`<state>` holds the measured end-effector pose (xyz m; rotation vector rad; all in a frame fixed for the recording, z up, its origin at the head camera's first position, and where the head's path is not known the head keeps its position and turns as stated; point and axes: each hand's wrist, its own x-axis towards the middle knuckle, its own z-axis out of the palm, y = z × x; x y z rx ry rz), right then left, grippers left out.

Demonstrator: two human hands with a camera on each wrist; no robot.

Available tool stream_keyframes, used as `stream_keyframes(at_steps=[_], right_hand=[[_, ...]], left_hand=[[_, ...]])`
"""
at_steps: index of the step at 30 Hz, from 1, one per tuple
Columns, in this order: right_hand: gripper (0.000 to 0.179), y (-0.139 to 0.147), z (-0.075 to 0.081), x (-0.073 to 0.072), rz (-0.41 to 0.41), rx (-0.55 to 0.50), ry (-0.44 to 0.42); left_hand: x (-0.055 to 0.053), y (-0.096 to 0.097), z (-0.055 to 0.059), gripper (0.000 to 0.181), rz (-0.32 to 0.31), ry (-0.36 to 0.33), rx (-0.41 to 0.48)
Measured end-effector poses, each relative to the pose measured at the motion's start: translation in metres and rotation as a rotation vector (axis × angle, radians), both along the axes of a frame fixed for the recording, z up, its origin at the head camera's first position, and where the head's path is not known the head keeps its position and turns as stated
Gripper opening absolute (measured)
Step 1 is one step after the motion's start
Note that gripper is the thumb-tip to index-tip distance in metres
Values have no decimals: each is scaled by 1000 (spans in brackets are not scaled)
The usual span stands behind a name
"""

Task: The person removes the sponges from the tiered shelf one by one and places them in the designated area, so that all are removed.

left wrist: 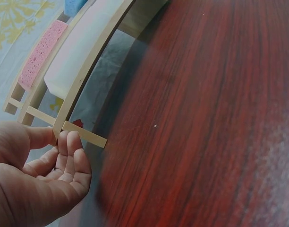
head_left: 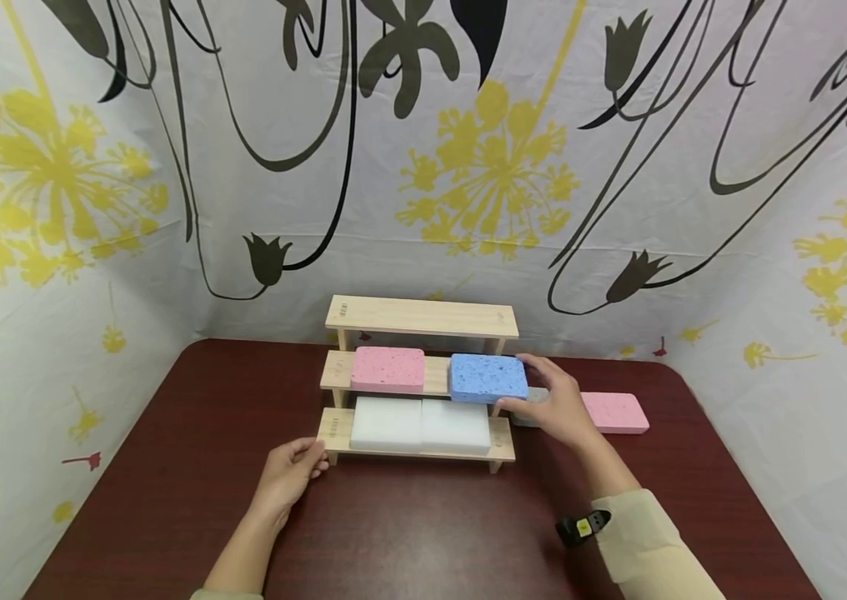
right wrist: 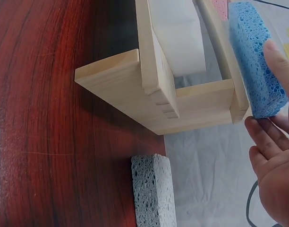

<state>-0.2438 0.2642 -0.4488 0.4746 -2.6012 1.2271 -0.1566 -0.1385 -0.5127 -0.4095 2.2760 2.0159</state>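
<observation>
A three-tier wooden shelf (head_left: 423, 317) stands on the table. My right hand (head_left: 554, 404) grips a blue sponge (head_left: 487, 377) by its right end, at the right part of the middle tier. In the right wrist view, thumb and fingers lie on opposite sides of that blue sponge (right wrist: 258, 59). My left hand (head_left: 288, 479) pinches the front left corner of the bottom tier (left wrist: 64, 113) between thumb and fingers. Left of the blue sponge, a pink sponge (head_left: 388, 369) lies on the middle tier. Two white sponges (head_left: 386, 423) sit side by side on the bottom tier.
On the table right of the shelf lie a grey sponge (right wrist: 154, 191), partly behind my right hand in the head view, and another pink sponge (head_left: 616, 412). The dark red-brown table (head_left: 408, 533) meets a floral-patterned cloth (head_left: 363, 225) at the back and sides.
</observation>
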Motion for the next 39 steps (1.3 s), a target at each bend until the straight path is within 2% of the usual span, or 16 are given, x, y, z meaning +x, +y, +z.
stream_keyframes(at_steps=[8,15,26,32,39], right_hand=[[81,5,1,6,8,-35,-49],[79,13,-3,10,5,-48,-36],[76,28,-8,18,15,-75,-11],[75,37,-12,24,1,-55,1],[78,47,-14,30,-23,-59,-40]], left_hand=[[-1,1,1,35,1,0,6],[0,0,2,35,-6,12,8],[0,-1,1,34,-4,-7,-8],[1,-1,2,35,-6,-14,-10],[1,-1,2,38,-21,-4,-1]])
